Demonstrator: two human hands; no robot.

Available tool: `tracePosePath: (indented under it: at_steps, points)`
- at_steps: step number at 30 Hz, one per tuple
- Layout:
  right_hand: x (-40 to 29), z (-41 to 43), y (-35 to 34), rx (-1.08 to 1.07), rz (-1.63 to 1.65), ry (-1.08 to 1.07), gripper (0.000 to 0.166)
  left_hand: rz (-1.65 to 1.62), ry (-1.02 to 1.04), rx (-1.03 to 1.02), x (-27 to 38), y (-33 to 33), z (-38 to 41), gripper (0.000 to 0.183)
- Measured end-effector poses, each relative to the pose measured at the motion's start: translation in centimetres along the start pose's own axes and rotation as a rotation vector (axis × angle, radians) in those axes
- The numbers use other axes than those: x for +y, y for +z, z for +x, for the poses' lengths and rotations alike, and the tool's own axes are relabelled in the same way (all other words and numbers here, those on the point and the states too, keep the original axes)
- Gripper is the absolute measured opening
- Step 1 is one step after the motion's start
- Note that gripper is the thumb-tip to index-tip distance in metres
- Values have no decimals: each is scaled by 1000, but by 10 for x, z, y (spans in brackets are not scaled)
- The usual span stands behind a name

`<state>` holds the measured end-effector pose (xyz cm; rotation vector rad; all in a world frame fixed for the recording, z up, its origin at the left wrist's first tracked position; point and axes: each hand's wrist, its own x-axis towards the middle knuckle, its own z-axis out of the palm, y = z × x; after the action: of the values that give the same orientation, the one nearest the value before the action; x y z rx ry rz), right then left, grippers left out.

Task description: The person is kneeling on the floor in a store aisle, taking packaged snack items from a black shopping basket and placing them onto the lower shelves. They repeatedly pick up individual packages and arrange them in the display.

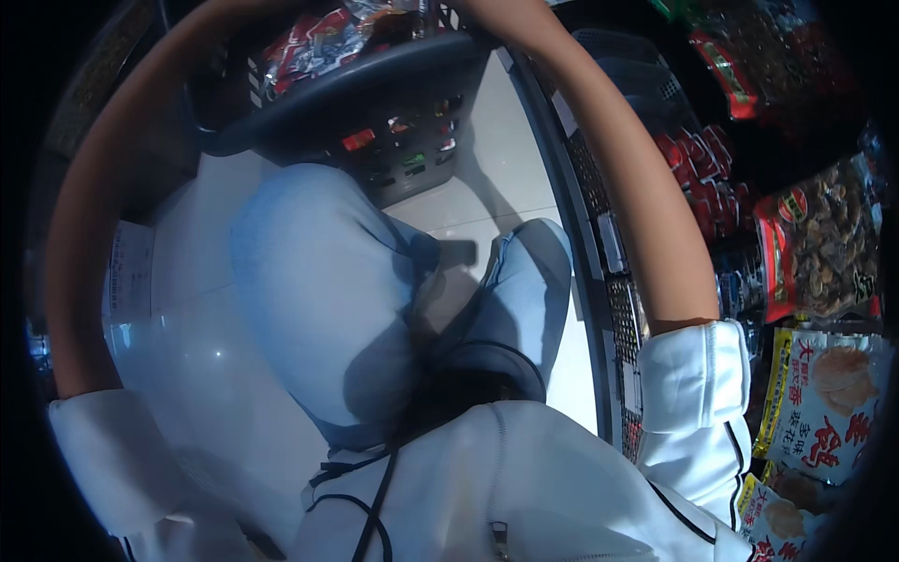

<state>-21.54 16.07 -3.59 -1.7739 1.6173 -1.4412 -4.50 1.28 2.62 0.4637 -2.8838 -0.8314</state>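
Both my hands lie beyond the top edge of the view. Only my left forearm (88,225) and my right forearm (625,168) show, bare below rolled white sleeves, reaching forward on either side of a dark plastic basket (351,88). Red and silver plastic packets (309,53) fill the visible part of the basket. More red and green wrapping shows through the slots in its side. The basket stands before my bent knees in light blue jeans (316,260). Whether either hand touches the basket is hidden.
Along the right runs a shop shelf with a dark front edge (579,232). It bears a bag of dried brown food (822,246), small red packs (709,168) and pale printed snack packets (818,400). Glossy light floor tiles (204,337) lie beneath me.
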Motion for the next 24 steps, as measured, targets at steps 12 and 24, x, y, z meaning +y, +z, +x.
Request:
tracePosePath:
  at_steps: [12,24]
  points:
    - [91,139,51,-594,-533,226,56,665,-150,8,-174,4,70,63]
    - [170,249,201,-637,-352,535,15,552,33,-319,-174,-95,149,37]
